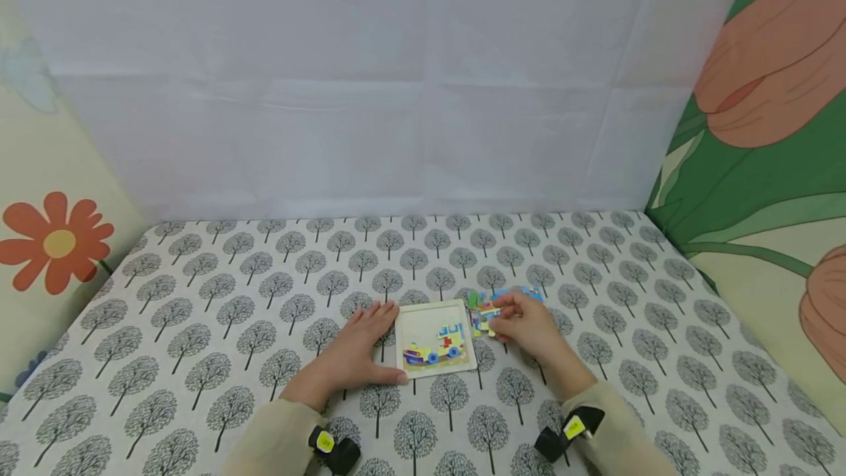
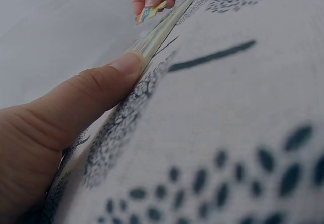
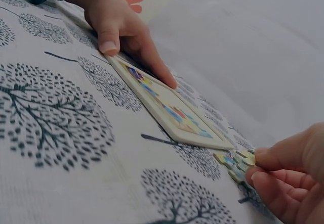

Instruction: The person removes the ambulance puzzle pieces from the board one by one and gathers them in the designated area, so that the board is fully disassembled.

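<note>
A square white puzzle tray [image 1: 418, 322] lies on the table, its lower part filled with joined jigsaw pieces [image 1: 432, 355] that picture a colourful vehicle with blue wheels. My left hand [image 1: 357, 351] rests at the tray's left side, fingers spread along that edge and thumb on the near left corner. Just right of the tray, my right hand [image 1: 534, 325] pinches a small puzzle piece [image 2: 152, 11] between thumb and fingers. In the right wrist view this yellowish piece is held close over loose puzzle pieces [image 3: 223, 159]; the fingers partly hide them.
More loose pieces, some blue [image 1: 534, 292], lie beyond the right hand. A white tablecloth [image 1: 277, 417] printed with dark trees covers the table. Behind it hangs a white cloth backdrop [image 1: 330, 94], with flower-patterned panels at both sides.
</note>
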